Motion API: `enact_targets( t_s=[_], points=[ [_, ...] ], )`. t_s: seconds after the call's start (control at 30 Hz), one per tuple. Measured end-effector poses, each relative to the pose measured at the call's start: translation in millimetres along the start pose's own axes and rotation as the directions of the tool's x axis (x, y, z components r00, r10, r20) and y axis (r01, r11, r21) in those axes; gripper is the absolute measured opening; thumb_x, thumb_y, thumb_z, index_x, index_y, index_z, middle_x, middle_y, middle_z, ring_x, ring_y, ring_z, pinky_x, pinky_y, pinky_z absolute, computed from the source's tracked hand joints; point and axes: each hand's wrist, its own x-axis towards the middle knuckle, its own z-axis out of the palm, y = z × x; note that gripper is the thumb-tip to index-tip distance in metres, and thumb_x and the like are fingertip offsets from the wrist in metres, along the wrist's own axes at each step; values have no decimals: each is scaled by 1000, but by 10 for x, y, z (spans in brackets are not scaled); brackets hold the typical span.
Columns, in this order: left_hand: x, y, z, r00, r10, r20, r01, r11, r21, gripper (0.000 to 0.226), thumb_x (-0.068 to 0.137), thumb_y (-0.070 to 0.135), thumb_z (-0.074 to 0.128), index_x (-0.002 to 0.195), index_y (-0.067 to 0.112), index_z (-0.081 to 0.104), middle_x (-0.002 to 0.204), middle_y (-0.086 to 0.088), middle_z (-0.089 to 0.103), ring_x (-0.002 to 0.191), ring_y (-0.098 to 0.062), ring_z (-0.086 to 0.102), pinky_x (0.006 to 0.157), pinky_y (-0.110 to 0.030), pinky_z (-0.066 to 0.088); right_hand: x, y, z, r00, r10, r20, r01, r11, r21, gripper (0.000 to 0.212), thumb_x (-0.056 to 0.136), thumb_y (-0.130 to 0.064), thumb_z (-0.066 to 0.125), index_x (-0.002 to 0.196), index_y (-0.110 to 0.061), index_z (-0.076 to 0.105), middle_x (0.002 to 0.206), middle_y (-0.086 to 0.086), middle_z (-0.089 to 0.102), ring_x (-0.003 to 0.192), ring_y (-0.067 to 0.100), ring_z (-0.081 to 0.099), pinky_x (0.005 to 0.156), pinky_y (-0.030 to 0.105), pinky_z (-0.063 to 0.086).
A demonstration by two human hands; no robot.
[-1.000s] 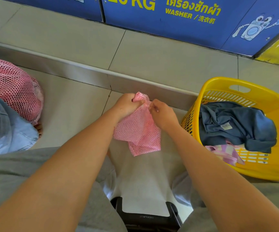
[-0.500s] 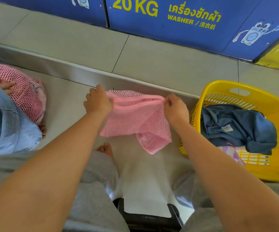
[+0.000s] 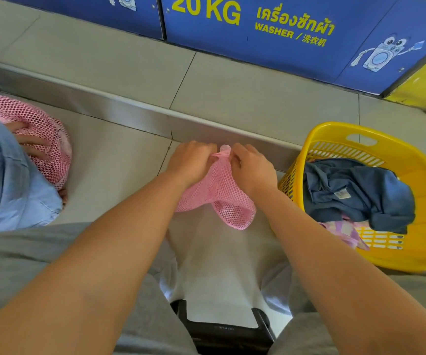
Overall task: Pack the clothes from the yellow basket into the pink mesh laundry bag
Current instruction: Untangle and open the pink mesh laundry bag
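A pink mesh laundry bag (image 3: 219,193) hangs limp in front of me above the floor. My left hand (image 3: 190,161) and my right hand (image 3: 254,166) both pinch its top edge, close together, almost touching. To the right stands the yellow basket (image 3: 411,252) on the floor. In it lie a dark blue garment (image 3: 355,193) and, under it, a pink and white striped cloth (image 3: 345,230).
At the left another person in light blue denim (image 3: 4,180) presses a hand on a second, filled pink mesh bag (image 3: 45,139). A metal step edge (image 3: 130,108) crosses the tiled floor. Blue washer panels (image 3: 283,47) stand behind. A black device (image 3: 222,329) sits low between my knees.
My hands, spread apart half a second ago with the bag's mouth stretched wide, have come back together, bunching its top edge. The other person's hand now rests on the left bag.
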Motion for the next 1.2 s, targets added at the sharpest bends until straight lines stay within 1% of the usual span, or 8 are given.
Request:
enact_targets(
  t_s=[0.2, 0.4, 0.7, 0.8, 0.87, 0.93, 1.1, 1.2],
  points=[
    [-167, -379, -115, 988, -140, -63, 141, 990, 9, 20, 100, 21, 48, 99, 11, 65, 91, -18, 68, 85, -37, 62, 66, -39, 48, 38, 16, 30, 994, 106, -4, -106, 994, 37, 16, 94, -19, 40, 97, -11, 54, 95, 11, 55, 86, 36, 56, 62, 33, 34],
    [-319, -724, -229, 948, -296, -117, 309, 945, 109, 17, 102, 18, 47, 102, 13, 62, 80, -10, 61, 71, -28, 51, 59, -32, 32, 106, 79, 21, 938, 343, 56, -347, 934, 84, 18, 94, -20, 35, 96, -15, 52, 103, 11, 62, 87, 35, 57, 68, 34, 39],
    [-307, -1018, -351, 788, -557, -264, 597, 795, 105, 18, 100, 7, 44, 113, 7, 56, 105, -24, 67, 95, -45, 63, 64, -39, 36, 196, 212, -14, 782, 620, 70, -616, 750, 241, 18, 91, -18, 37, 101, -15, 51, 105, 15, 65, 87, 35, 64, 77, 40, 54],
    [-296, -985, -331, 745, -595, -302, 619, 785, -21, 16, 101, 13, 44, 111, 7, 56, 103, -24, 67, 94, -45, 63, 63, -40, 34, 217, 116, 46, 724, 683, 97, -657, 640, 398, 17, 95, -20, 30, 99, -17, 46, 99, 13, 65, 61, 31, 69, 62, 41, 60],
    [-261, -913, -298, 800, -549, -241, 540, 835, -107, 16, 102, 18, 45, 104, 7, 56, 99, -23, 66, 90, -43, 62, 64, -38, 34, 224, 27, 65, 660, 708, 253, -715, 487, 502, 24, 98, -26, 32, 119, -17, 40, 99, 11, 61, 53, 29, 70, 51, 42, 61],
    [-216, -791, -259, 890, -445, -103, 418, 885, -205, 16, 101, 22, 47, 92, 12, 57, 88, -13, 63, 82, -34, 59, 62, -34, 35, 208, -60, 93, 625, 663, 413, -771, 438, 463, 43, 100, -36, 38, 137, -14, 34, 102, 10, 62, 58, 27, 71, 49, 37, 60],
    [-105, -337, -152, 973, -135, 187, 200, 897, -395, 25, 95, 31, 63, 74, 21, 56, 69, 6, 53, 66, -15, 48, 60, -29, 33, 136, -236, 150, 565, 453, 690, -825, 326, 462, 56, 97, -57, 36, 101, -9, 65, 93, 8, 71, 75, 23, 66, 67, 34, 55],
    [-87, -165, -124, 958, 0, 286, 154, 843, -515, 23, 93, 33, 68, 91, 10, 69, 75, 7, 60, 64, -4, 52, 60, -24, 38, 170, -187, 113, 524, 382, 761, -851, 278, 446, 54, 94, -63, 36, 90, -17, 65, 88, 1, 69, 84, 19, 63, 76, 34, 47]
  ],
)
